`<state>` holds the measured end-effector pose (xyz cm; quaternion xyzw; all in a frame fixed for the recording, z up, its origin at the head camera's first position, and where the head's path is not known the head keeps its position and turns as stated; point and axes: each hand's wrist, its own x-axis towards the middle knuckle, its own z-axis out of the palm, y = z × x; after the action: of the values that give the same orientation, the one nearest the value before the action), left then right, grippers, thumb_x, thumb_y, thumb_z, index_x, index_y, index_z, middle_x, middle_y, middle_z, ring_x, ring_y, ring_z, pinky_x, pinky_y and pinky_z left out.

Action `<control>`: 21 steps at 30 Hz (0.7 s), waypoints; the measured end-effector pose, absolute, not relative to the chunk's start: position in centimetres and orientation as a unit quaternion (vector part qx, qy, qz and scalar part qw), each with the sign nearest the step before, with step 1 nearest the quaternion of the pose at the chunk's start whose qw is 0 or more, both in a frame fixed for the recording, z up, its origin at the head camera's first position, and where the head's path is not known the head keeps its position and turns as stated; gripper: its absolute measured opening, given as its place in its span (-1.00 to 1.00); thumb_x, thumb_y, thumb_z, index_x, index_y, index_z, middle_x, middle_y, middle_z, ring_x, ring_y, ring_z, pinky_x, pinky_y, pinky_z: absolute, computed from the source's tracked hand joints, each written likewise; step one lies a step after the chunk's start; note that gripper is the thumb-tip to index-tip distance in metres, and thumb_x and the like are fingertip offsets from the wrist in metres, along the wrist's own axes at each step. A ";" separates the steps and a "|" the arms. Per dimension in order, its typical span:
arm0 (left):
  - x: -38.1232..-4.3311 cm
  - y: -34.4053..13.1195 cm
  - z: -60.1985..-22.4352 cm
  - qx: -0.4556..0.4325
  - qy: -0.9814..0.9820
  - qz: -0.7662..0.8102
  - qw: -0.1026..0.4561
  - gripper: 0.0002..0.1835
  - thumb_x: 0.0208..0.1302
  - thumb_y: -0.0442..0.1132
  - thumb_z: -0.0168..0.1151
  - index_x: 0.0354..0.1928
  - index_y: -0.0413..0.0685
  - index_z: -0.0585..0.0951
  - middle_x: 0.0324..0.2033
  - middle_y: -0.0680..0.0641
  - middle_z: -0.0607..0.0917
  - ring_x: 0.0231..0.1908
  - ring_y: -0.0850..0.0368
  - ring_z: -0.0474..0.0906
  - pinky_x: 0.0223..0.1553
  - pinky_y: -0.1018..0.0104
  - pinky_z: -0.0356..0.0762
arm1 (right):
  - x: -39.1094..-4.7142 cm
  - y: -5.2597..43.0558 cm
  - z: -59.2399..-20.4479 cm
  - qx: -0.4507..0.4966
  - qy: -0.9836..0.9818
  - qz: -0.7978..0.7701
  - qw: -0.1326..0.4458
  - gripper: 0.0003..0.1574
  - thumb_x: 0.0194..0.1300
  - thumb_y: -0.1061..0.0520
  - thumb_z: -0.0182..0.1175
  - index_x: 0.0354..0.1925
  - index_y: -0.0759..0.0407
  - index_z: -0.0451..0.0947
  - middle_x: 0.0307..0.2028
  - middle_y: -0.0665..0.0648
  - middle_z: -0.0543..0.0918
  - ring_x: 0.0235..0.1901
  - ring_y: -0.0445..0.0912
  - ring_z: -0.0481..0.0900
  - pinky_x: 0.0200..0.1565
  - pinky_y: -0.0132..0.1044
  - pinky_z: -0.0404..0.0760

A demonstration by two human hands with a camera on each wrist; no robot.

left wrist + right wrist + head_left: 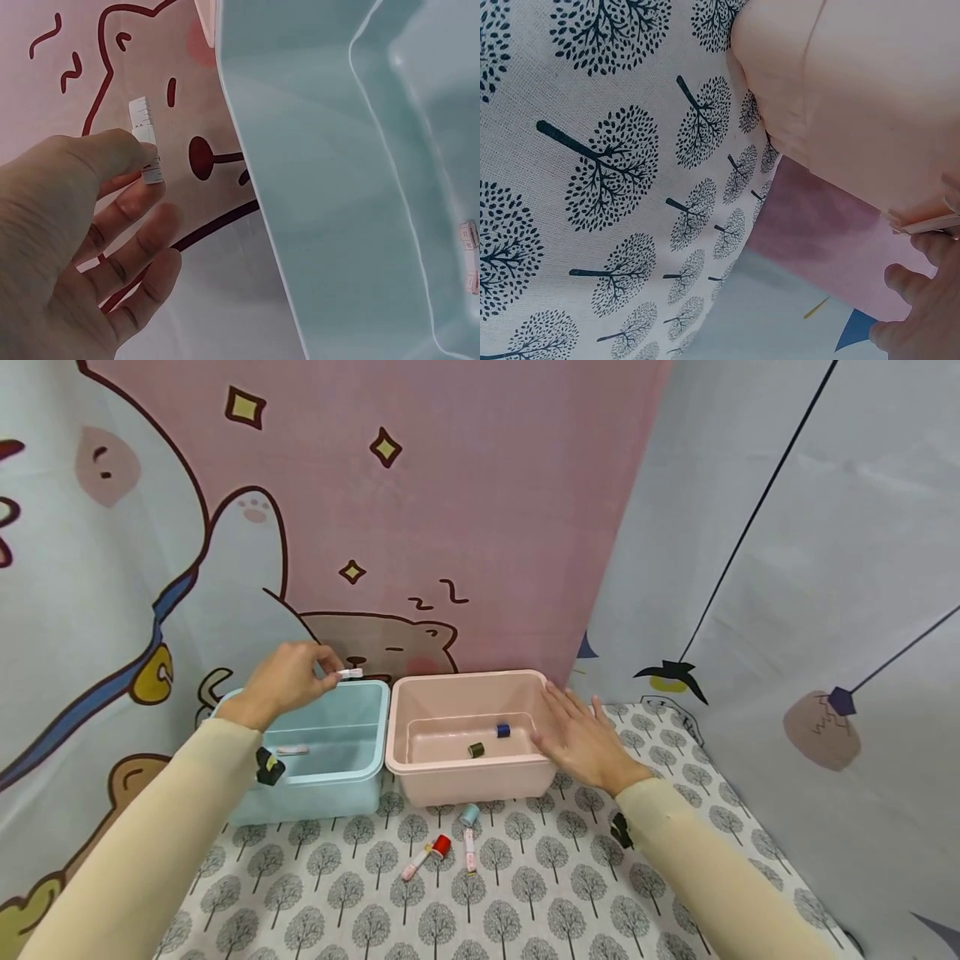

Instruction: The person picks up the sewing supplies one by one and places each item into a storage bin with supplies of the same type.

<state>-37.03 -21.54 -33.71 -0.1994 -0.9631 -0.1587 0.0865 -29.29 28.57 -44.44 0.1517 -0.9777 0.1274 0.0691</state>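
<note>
Between thumb and index finger, my left hand (288, 681) pinches a small folded measuring tape (146, 142), white with dark ruler marks. It is held above the back edge of the light blue bin (330, 789). Inside that bin lies another folded measuring tape (292, 750). My right hand (585, 739) lies with fingers extended against the right rim of the pink bin (465, 785); the right wrist view shows its fingers at the edge. A blue thread spool (503, 730) and an olive green thread spool (476, 749) are in the pink bin.
In front of the bins, a light blue spool (469, 814), a red spool (442, 846) and two folded measuring tapes (470, 850) lie on the tree-print cloth (345, 893). A cartoon-printed curtain (487, 510) hangs right behind the bins.
</note>
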 end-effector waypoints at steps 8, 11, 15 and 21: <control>-36.9 -21.8 -33.0 -0.178 -0.973 -0.131 0.070 -0.69 0.66 -0.12 0.43 0.24 -0.14 0.81 0.12 -0.28 0.87 -0.02 -0.24 0.81 -0.04 -0.26 0.79 | -29.6 28.6 -44.3 0.154 -0.977 0.130 0.070 0.23 0.76 -0.63 -0.29 0.94 0.10 -0.11 0.95 0.09 -0.14 0.91 0.34 -0.06 0.84 0.55 -0.31; -36.7 -21.7 -33.0 -0.166 -0.977 -0.122 0.063 -0.55 0.66 -0.05 0.45 0.37 -0.18 0.76 0.24 -0.33 0.84 0.14 -0.34 0.82 0.10 -0.37 0.82 | -29.6 28.6 -44.3 0.155 -0.977 0.131 0.071 0.23 0.76 -0.63 -0.29 0.94 0.11 -0.11 0.95 0.09 -0.14 0.91 0.34 -0.05 0.84 0.55 -0.30; -36.3 -21.6 -33.2 -0.161 -0.977 -0.126 0.063 -0.52 0.66 -0.02 0.44 0.40 -0.16 0.76 0.28 -0.31 0.84 0.19 -0.35 0.82 0.13 -0.37 0.82 | -29.6 28.7 -44.3 0.155 -0.976 0.132 0.073 0.23 0.76 -0.62 -0.28 0.93 0.11 -0.10 0.95 0.09 -0.13 0.91 0.33 -0.04 0.85 0.54 -0.29; -35.3 -21.1 -33.4 -0.170 -0.973 -0.134 0.075 -0.54 0.65 0.00 0.44 0.38 -0.11 0.77 0.28 -0.29 0.85 0.16 -0.33 0.83 0.11 -0.38 0.83 | -29.4 28.7 -44.4 0.155 -0.976 0.134 0.069 0.23 0.76 -0.62 -0.27 0.93 0.11 -0.09 0.95 0.11 -0.12 0.91 0.33 -0.04 0.86 0.52 -0.30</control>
<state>-35.31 -21.14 -33.41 -0.1703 -0.9734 -0.1336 0.0747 -29.38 28.70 -44.40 0.1552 -0.9764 0.1336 0.0685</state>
